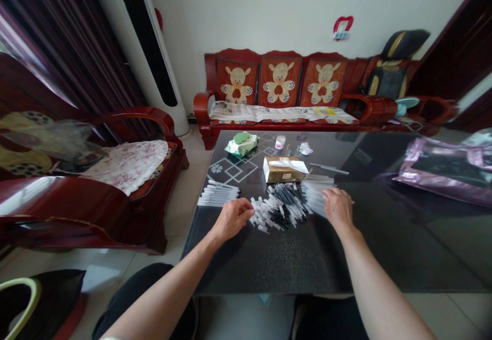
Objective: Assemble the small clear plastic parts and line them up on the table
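Pen caps (pixel 259 210), whitish and translucent, are lying in a loose heap on the black tabletop (pixel 234 268), just to the right of your left hand (pixel 233 218). Its fingers are curling in toward the thumb at the heap's edge; whether they are pinching a cap, I cannot tell. Black-tipped pens (pixel 219 195) are lying side by side just beyond that hand, to its left. Your right hand (pixel 338 207) is bending its fingers down over the right end of the translucent barrels (pixel 314 196); whether it is gripping one, I cannot tell. Slender dark refills (pixel 285 195) are lying between your two hands, overlapping the caps.

Counting up, you are having one row of pens, one heap of caps, one bunch of refills and one bundle of barrels before you; the pieces are overlapping too much for single counts. One tissue box (pixel 282 173) is standing right behind the refills. Farther back, one green wipes packet (pixel 242 144), one small jar (pixel 280 142) and one crumpled tissue (pixel 306 148) are sitting apart. Three bear-patterned cushions (pixel 237 81) are leaning along the wooden sofa (pixel 277 114).
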`<state>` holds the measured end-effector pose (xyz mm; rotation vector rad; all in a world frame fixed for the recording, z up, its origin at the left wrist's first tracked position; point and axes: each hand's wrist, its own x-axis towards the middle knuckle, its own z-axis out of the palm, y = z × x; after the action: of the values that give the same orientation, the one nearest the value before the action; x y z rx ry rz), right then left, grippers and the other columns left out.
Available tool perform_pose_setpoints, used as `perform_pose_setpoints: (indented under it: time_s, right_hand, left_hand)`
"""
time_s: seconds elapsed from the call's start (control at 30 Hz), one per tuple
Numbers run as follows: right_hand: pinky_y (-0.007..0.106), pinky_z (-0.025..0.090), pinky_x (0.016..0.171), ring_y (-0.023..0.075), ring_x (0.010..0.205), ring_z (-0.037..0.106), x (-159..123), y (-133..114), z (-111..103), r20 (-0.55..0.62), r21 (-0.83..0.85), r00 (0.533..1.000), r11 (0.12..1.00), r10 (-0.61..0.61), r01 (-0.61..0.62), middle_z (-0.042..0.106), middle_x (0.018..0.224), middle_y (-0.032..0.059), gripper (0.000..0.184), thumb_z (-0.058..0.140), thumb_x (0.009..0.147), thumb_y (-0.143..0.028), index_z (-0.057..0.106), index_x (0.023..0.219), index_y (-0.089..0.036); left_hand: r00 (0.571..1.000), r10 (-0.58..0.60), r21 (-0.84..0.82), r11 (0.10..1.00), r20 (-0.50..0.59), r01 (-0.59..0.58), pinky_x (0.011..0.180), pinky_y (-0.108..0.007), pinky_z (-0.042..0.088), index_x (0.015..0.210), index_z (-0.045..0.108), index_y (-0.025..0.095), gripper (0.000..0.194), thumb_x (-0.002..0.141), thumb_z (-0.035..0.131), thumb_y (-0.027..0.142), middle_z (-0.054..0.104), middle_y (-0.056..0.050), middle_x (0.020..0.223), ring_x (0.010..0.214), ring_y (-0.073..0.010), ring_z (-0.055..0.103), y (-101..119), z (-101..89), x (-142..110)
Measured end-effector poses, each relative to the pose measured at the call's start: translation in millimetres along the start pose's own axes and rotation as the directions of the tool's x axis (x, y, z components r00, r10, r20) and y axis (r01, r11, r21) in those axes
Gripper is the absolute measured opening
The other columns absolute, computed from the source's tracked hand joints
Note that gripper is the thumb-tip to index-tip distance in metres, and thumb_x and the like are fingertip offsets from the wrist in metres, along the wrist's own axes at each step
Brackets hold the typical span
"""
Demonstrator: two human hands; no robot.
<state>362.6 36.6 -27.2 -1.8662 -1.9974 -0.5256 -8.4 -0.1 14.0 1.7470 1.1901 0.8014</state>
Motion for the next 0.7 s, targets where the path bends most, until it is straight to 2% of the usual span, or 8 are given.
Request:
perform_pose_setpoints:
  time_s: [0.13, 0.27, 0.37, 0.47, 0.6, 0.7]
  right_hand:
    - [0.034, 0.037, 0.083, 0.0233, 0.086, 0.055, 3, -5, 3, -0.001, -0.009, 1.000, 1.000, -0.010, 0.010, 0.067, 0.095, 0.0128, 0.032, 0.041, 0.087, -0.019, 0.071, 0.097, -0.013]
    - [0.036, 0.037, 0.085, 0.0249, 0.090, 0.054, 6, -18, -5, -0.043, 0.038, 0.999, 0.999, -0.006, 0.008, 0.067, 0.098, 0.0139, 0.032, 0.044, 0.085, -0.019, 0.069, 0.104, -0.013]
    - [0.036, 0.039, 0.087, 0.0251, 0.094, 0.056, 6, -43, -16, -0.119, 0.163, 0.993, 0.986, -0.023, 0.043, 0.067, 0.102, 0.0136, 0.031, 0.044, 0.087, -0.020, 0.067, 0.106, -0.013]
    - [0.035, 0.043, 0.086, 0.0238, 0.090, 0.060, -1, -78, -28, -0.191, 0.340, 0.980, 0.934, -0.048, 0.112, 0.069, 0.093, 0.0112, 0.029, 0.043, 0.092, -0.025, 0.068, 0.102, -0.015]
    - [0.029, 0.047, 0.077, 0.0193, 0.082, 0.067, -19, -120, -39, -0.104, 0.517, 0.989, 0.843, -0.109, 0.147, 0.073, 0.093, 0.0072, 0.026, 0.046, 0.094, -0.027, 0.069, 0.099, -0.018]
    - [0.027, 0.048, 0.072, 0.0183, 0.078, 0.070, -29, -135, -42, -0.002, 0.550, 0.990, 0.827, -0.138, 0.117, 0.075, 0.093, 0.0043, 0.023, 0.048, 0.093, -0.029, 0.070, 0.097, -0.022]
  left_hand:
    - [1.000, -0.005, -0.011, 1.000, 0.006, 0.005, 0.050, -0.019, 0.042, 0.089, 0.062, 0.017, 0.020, 0.081, 0.057, 0.034, 0.056, 0.003, 0.060, 0.052, -0.0108, 0.057, -1, 0.4, 0]
    - [1.000, -0.011, -0.011, 1.000, 0.005, 0.011, 0.049, -0.019, 0.042, 0.091, 0.062, 0.016, 0.019, 0.081, 0.057, 0.031, 0.057, 0.003, 0.059, 0.052, -0.0113, 0.057, -3, 0.8, 1]
    - [1.000, -0.013, -0.030, 0.999, 0.008, 0.013, 0.050, -0.020, 0.044, 0.091, 0.062, 0.016, 0.018, 0.080, 0.056, 0.029, 0.059, 0.002, 0.060, 0.053, -0.0117, 0.058, -5, 2.2, 2]
    - [1.000, -0.007, -0.066, 0.998, 0.020, 0.009, 0.051, -0.021, 0.047, 0.090, 0.062, 0.016, 0.017, 0.081, 0.056, 0.029, 0.060, 0.001, 0.064, 0.055, -0.0123, 0.060, -6, 4.2, 2]
    - [0.999, -0.002, -0.113, 0.994, 0.045, 0.007, 0.053, -0.021, 0.049, 0.090, 0.061, 0.016, 0.017, 0.081, 0.057, 0.029, 0.062, 0.000, 0.067, 0.057, -0.0128, 0.062, -7, 7.1, 3]
    - [0.998, 0.005, -0.122, 0.993, 0.057, 0.002, 0.054, -0.021, 0.048, 0.091, 0.060, 0.016, 0.016, 0.083, 0.056, 0.028, 0.063, -0.001, 0.068, 0.058, -0.0131, 0.062, -11, 9.3, 3]
